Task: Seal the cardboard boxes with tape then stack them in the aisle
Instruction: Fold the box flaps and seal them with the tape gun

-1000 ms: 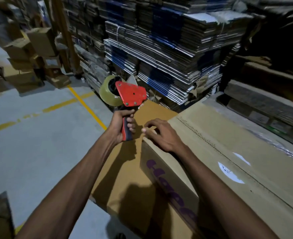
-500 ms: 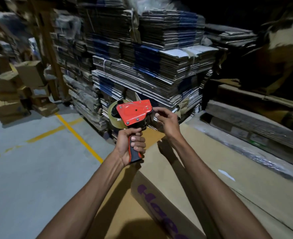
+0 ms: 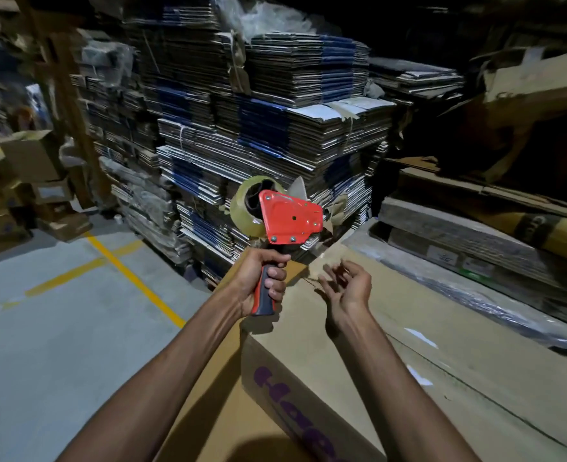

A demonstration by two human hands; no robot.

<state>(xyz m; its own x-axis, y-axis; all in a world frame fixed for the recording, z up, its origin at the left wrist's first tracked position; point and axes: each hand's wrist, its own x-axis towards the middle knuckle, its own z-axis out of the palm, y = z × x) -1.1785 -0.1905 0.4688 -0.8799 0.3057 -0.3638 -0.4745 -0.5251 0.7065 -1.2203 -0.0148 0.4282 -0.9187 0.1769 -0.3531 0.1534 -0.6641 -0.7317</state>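
So the big cardboard box (image 3: 359, 355) is the thing to go by here, it fills the lower right with its top face running away toward the far right and purple lettering down its near side. The left hand (image 3: 258, 283) is up over the box's far left corner, fingers wrapped tight round the red and black handle of the tape dispenser (image 3: 284, 221), which it holds upright in the air above that corner, not touching the cardboard. The dispenser's red plate faces the camera, and the roll of clear-ish tape (image 3: 247, 211) sits on its left side. The right hand (image 3: 349, 288) is just right of the dispenser handle, hovering over the box top near that same corner, palm turned up, fingers loosely curled with nothing in them; it's a bit blurry so can't say more than that. Behind the box, past its far end, there's a huge pile of flattened cartons (image 3: 268, 128) bundled up in stacks. Left of the box is grey floor with yellow lines (image 3: 132, 278) painted on it, and further left beyond those a heap of made-up boxes (image 3: 25, 181).
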